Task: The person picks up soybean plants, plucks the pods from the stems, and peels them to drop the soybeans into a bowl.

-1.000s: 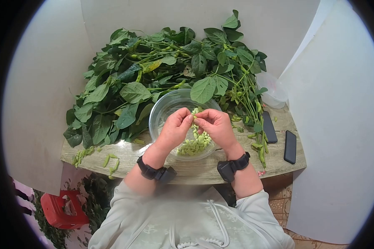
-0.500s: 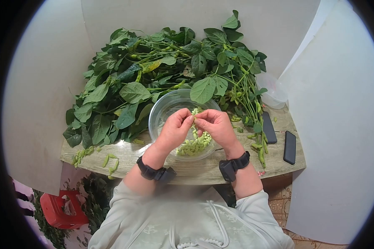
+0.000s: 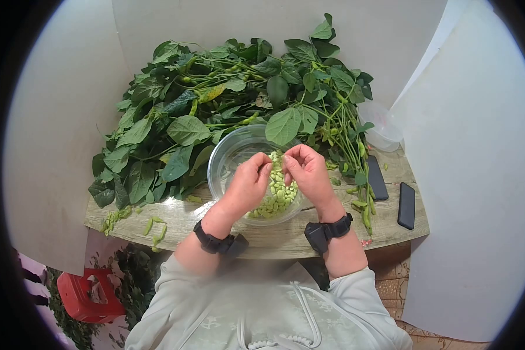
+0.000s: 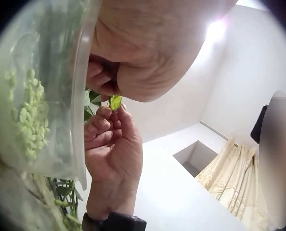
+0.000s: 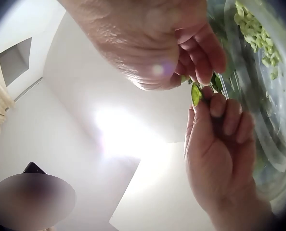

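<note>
Over a clear plastic bowl point(image 3: 213, 160), the left hand point(image 3: 246, 182) and right hand point(image 3: 310, 175) face each other, fingertips slightly apart. Shelled green beans point(image 3: 277, 201) lie in the bowl, piled toward its near right side. In the right wrist view, the left hand pinches a bright green piece of bean pod point(image 5: 196, 94) between thumb and forefinger. A green pod piece point(image 4: 115, 102) shows at the right hand's thumb and fingertips in the left wrist view, its inner face visible. The fingers of both hands are curled. Each wrist wears a black strap with a camera.
A heap of leafy bean plants point(image 3: 186, 128) covers the table's back. Pods point(image 3: 159, 230) lie at the front left. To the right are two dark phones point(image 3: 378, 179) and a clear container point(image 3: 384, 131). A red stool point(image 3: 81, 294) stands on the floor at left.
The fingertips, together in both earlier frames, have drawn apart over the bowl, with the right hand turning slightly. More of the beans shows between the hands.
</note>
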Available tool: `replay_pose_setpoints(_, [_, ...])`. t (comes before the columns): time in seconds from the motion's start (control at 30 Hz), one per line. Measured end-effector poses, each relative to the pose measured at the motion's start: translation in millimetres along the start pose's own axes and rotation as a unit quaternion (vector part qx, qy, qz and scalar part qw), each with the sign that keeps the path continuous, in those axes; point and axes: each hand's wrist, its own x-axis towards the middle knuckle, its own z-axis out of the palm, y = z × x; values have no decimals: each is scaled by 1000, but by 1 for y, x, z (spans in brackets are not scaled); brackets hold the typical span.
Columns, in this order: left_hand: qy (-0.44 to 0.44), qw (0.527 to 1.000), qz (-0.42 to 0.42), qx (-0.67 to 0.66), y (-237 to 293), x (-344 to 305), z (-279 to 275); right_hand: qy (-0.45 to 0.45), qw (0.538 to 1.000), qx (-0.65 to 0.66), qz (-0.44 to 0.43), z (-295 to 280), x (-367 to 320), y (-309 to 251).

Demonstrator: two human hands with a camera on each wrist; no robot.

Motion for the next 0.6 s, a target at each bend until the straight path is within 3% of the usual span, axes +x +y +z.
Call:
replay_pose_setpoints(0.3, [21, 995, -24, -90, -4, 1, -1, -6, 987, -147, -61, 2, 1, 2])
replay_pose_setpoints(0.4, [22, 997, -13, -77, -6, 1, -1, -7, 996, -92, 5, 3, -1, -7])
replay_pose_setpoints(0.6, [-22, 999, -25, -41, -10, 2, -1, -31, 996, -81, -38, 4, -3, -1])
